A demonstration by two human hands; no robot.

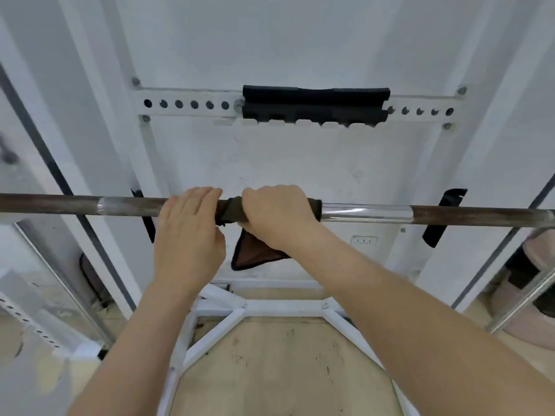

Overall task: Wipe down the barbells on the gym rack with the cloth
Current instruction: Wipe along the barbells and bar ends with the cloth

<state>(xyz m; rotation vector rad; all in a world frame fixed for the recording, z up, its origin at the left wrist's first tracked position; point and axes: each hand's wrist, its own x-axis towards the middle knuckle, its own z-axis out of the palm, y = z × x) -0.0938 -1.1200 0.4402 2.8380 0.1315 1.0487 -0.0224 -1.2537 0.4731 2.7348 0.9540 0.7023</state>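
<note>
Both forearms reach up from the near edge, over the white rack base (pixel 282 304) and wooden floor (pixel 285 370). Left hand (pixel 189 232) is palm-down, fingers curled over the barbell (pixel 366 213), gripping bare steel just left of the cloth (pixel 231 210). Right hand (pixel 276 217) is clenched around the cloth, which is wrapped on the bar at mid-span; one corner hangs below. Hands nearly touching.

Barbell axis runs left-right, roughly level, both ends out of view. Bare bar on both sides of the hands: knurl to the left, chrome band to the right. Black hooks (pixel 444 217) sit behind the bar, well apart. Padded crossbar (pixel 315 100) is farther back, on the wall.
</note>
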